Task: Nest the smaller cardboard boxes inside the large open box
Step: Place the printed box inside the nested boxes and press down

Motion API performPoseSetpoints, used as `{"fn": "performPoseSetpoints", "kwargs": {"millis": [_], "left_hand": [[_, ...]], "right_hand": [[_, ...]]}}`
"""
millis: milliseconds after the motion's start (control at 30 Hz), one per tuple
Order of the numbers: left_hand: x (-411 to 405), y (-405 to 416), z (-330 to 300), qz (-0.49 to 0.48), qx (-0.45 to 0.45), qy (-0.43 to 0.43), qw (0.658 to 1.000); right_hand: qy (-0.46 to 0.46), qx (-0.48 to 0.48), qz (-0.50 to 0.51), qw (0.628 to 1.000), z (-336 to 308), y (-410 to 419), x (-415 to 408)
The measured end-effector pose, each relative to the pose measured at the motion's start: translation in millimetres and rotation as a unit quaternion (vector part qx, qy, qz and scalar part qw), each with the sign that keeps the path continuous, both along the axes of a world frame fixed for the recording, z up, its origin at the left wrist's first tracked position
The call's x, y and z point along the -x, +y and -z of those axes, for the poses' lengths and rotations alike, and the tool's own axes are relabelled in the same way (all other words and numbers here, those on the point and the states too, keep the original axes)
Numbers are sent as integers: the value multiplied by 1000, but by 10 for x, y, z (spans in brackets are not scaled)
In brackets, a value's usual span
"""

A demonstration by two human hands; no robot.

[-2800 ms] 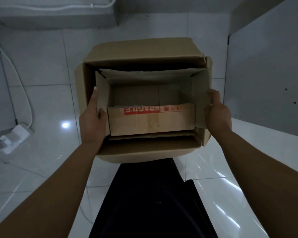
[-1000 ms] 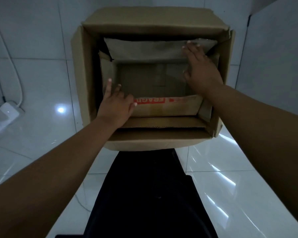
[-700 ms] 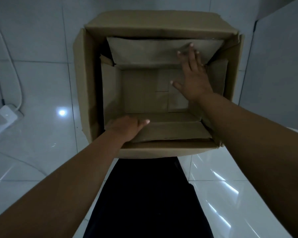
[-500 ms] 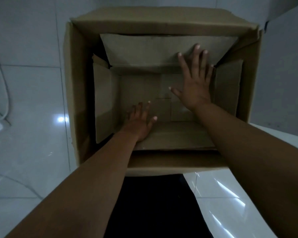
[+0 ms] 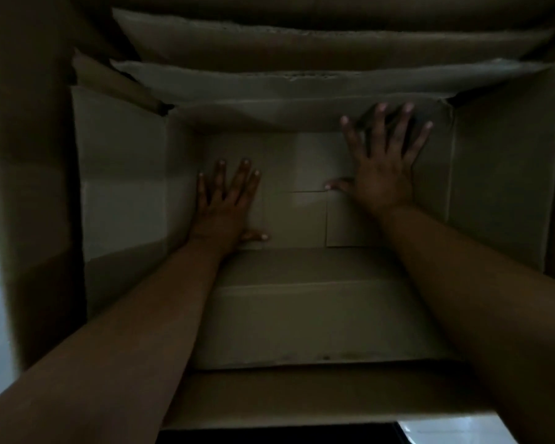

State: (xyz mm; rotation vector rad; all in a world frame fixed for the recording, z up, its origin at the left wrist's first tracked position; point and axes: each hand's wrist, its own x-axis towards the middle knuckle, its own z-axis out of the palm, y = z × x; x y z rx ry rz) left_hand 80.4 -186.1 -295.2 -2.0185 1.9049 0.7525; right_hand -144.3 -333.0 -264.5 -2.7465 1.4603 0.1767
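Large open box [image 5: 29, 187] filling nearly the whole view, its left wall tall and dark at the edge, its far flap a pale band across the top. Smaller cardboard box [image 5: 500, 174] seated inside it, walls close within the outer walls on the left and right, own flaps folded out against the larger box at the far and near sides. Nested already, by the look of it, though whether fully bottomed out cannot be told from here. Floor of the inner box [image 5: 302, 219] straight below both palms, long axis running left to right. Left hand [image 5: 225, 206] flat on that floor near the left wall, fingers spread and straight, thumb out to the side, holding nothing. Right hand [image 5: 382, 168] further in, towards the far right corner, fingers splayed wide with tips reaching up onto the foot of the far wall, thumb out along the floor, gripping nothing either. Probably pressing down to settle the box. Left hand the nearer to the body, right the nearer to the far flap. Nothing loose inside to get in the way; only the folded flaps crowding the rim. Sliver of glossy white tile [image 5: 455, 431] at the bottom right, beside a dark strip of clothing
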Motion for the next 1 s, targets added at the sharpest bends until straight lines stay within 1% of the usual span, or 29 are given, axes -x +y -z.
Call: {"fn": "performPoseSetpoints", "kwargs": {"millis": [200,367,567,633,800,900,1000], "left_hand": [[-93,-34,-25,14,-13,-4,1000],[-106,-58,-25,7,-21,-5,1000],[-60,-104,-193,-5,-32,-6,999],[-43,-124,-335,-13,-30,-6,999],[10,-116,-884,-40,35,-33,998],[-38,-66,-1295,-43,69,-50,995],[-144,1,-1732,-37,115,-94,988]], "right_hand": [[-1,-10,22,1000,10,-46,-48],[8,-20,33,999,13,-47,-84],[33,-29,15,999,-131,15,-24],[37,-40,1,999,-257,82,5],[18,-91,-1,996,-711,118,35],[5,-81,-16,997,-1059,73,67],[8,-55,-7,998,-1434,15,112]]}}
